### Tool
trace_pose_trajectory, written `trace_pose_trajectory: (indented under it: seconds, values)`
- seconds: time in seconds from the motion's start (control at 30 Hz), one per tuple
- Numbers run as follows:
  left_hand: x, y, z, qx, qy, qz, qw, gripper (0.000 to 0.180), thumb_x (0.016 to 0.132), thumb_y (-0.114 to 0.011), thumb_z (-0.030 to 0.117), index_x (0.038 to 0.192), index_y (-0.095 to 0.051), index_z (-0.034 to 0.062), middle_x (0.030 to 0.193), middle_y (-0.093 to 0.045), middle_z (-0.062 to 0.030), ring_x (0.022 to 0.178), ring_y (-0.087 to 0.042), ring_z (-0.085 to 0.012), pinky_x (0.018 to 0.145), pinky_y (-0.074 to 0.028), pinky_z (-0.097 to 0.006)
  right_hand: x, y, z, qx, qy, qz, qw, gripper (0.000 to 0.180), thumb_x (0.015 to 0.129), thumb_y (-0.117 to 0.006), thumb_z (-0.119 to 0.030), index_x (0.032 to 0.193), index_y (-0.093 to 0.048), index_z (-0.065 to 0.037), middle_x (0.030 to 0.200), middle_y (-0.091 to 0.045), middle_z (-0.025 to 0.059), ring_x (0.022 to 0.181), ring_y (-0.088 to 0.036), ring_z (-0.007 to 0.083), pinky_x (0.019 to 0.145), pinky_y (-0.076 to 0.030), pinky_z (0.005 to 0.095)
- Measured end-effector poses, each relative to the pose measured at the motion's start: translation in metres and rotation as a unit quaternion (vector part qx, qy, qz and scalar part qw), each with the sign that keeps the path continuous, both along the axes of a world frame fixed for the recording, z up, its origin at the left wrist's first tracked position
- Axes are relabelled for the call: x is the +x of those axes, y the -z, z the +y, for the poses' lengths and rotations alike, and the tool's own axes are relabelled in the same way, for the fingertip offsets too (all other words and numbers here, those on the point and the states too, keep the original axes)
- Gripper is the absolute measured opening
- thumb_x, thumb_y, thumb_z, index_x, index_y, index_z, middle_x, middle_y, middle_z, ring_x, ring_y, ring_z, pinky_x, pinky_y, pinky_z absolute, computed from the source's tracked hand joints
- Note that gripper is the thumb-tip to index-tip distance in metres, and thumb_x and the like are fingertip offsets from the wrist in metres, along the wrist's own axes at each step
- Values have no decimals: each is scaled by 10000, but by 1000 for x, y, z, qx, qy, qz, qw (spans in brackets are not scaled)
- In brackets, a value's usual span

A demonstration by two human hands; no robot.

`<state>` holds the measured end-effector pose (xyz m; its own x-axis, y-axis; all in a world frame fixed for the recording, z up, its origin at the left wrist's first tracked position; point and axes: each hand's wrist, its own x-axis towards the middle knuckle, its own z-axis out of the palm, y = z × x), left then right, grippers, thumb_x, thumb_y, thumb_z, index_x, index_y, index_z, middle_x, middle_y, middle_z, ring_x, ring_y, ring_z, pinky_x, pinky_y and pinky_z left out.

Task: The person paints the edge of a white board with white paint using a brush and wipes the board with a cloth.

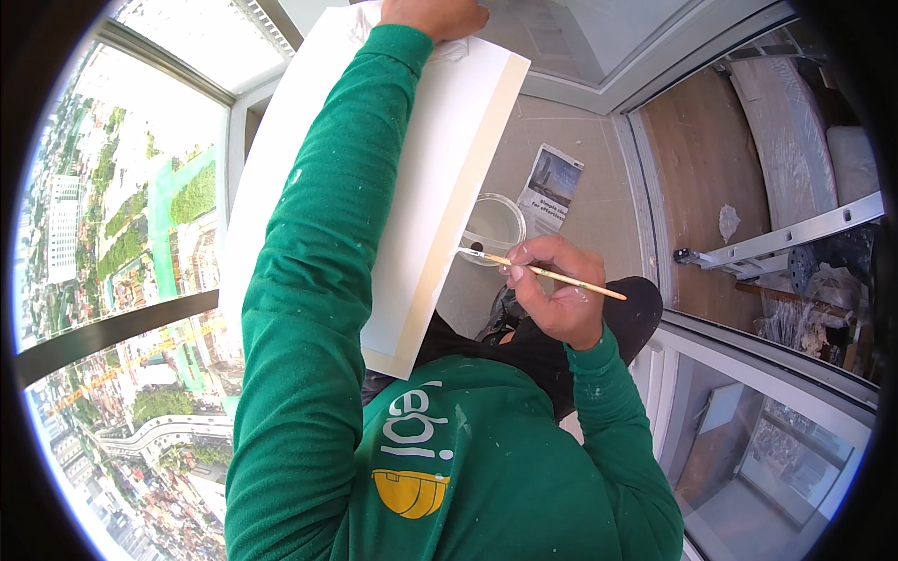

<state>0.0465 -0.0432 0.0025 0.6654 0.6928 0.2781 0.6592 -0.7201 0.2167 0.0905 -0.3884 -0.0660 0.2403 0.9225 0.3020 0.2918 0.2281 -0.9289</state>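
The right hand (561, 304) pinches a paintbrush (566, 280) at the three-o'clock edge of a white panel (430, 178). The left hand (435, 14) is at twelve o'clock; I cannot tell its grip.

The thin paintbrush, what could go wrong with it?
The right hand holds the thin paintbrush at the edge of the white panel, so a wobble might smear its white tip across the tan strip. It could drip onto the floor, or slip from the fingers and land near the bucket.
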Motion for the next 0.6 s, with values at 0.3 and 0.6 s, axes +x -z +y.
trace_pose_trajectory:
  seconds: [0.3,0.6]
  values:
    - [1,1,1,1,0,5,1000,319,850,-661,257,898,-778,-36,946,-752,-266,937,-741,-421,862,-590,-496,-3,-11,2,77,37,-142,986,158,797,-701,48,931,-652,-19,811,-723,113,657,-724,218,613,-573,299]
    - [4,2,0,6,-1,-1,1000,315,840,-671,264,905,-785,-22,939,-752,-263,926,-742,-425,854,-591,-499,-13,-18,-6,71,-23,-144,987,196,767,-723,61,931,-650,-18,798,-704,116,652,-707,232,597,-564,311]
